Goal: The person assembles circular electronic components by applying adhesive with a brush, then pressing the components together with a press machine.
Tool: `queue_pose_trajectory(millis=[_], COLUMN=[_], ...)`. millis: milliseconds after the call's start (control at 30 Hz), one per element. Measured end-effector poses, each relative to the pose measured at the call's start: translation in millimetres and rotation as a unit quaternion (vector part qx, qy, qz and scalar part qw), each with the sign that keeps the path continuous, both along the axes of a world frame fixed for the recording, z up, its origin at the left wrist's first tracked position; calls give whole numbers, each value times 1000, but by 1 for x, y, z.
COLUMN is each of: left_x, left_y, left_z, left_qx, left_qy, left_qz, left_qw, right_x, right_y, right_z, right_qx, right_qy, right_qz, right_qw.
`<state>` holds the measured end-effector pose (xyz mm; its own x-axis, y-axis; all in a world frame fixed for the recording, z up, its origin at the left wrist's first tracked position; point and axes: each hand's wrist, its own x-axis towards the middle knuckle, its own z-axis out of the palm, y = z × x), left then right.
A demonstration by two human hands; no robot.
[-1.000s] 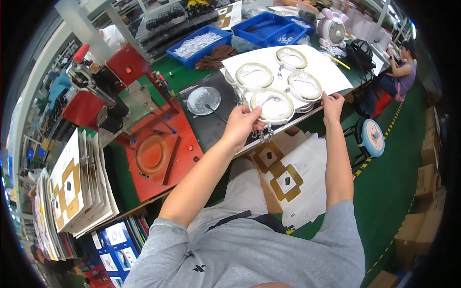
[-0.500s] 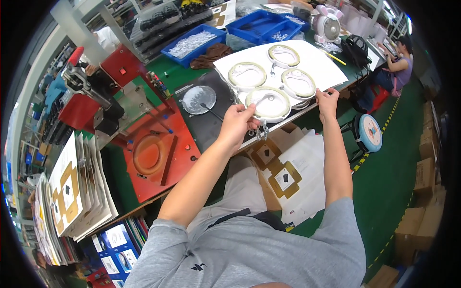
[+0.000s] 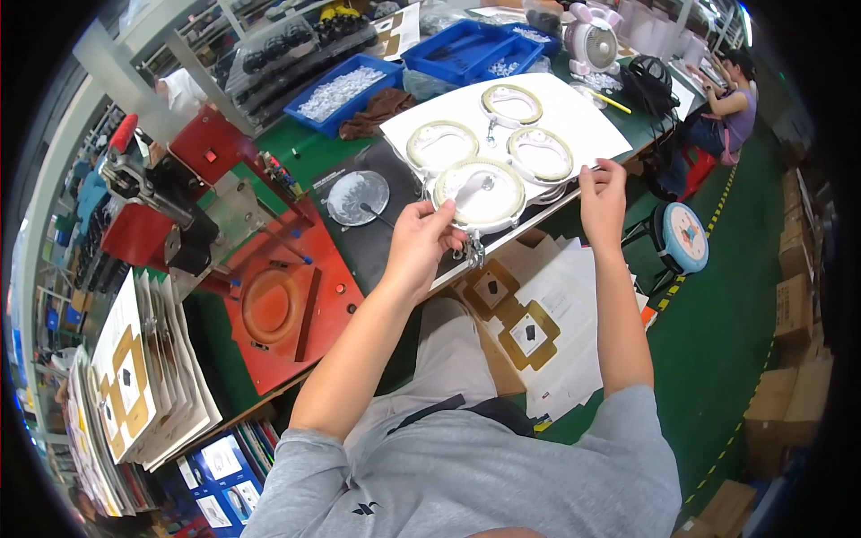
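Observation:
My left hand (image 3: 420, 247) is closed on the near rim of a white ring-shaped part (image 3: 519, 197) with a pale yellowish band, thumb on top and fingers partly hidden beneath. Small silvery pieces (image 3: 473, 251) dangle from it by the fingers. Other rings of this kind, such as the far ring (image 3: 484, 106), the left ring (image 3: 413, 148) and the right ring (image 3: 565, 160), lie on a large white sheet (image 3: 583, 117). My right hand (image 3: 604, 202) is pinched at the sheet's right edge, beside the right ring.
Left of the sheet stand a black mat (image 3: 363, 247) with a round clear disc (image 3: 357, 199) and a red press (image 3: 336, 300). Blue trays (image 3: 336, 94) and a pink-white fan (image 3: 594, 45) are at the back. A stool (image 3: 685, 238) and a seated person (image 3: 731, 117) are right.
The view has shifted slightly, so the table's things sit a little further left. My left hand still grips the near ring. My right hand stays at the sheet's edge, its fingers slightly rearranged.

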<state>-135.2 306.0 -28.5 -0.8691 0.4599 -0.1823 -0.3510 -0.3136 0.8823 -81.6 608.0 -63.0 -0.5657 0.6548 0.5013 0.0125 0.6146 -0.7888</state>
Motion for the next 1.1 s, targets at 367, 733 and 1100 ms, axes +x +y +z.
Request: queue_pose_trajectory(millis=[367, 733, 1100], left_x=[-37, -47, -44], left_y=[79, 88, 83], left_z=[20, -14, -13], left_qx=[-49, -374, -384], left_qy=[161, 612, 577], left_qz=[-101, -118, -117], left_qw=[981, 687, 712], right_x=[-2, -132, -190], right_y=[-21, 171, 154], right_z=[62, 31, 25], right_qx=[-421, -403, -27], right_qy=[10, -67, -314], right_qz=[285, 136, 13], right_qw=[861, 902, 949])
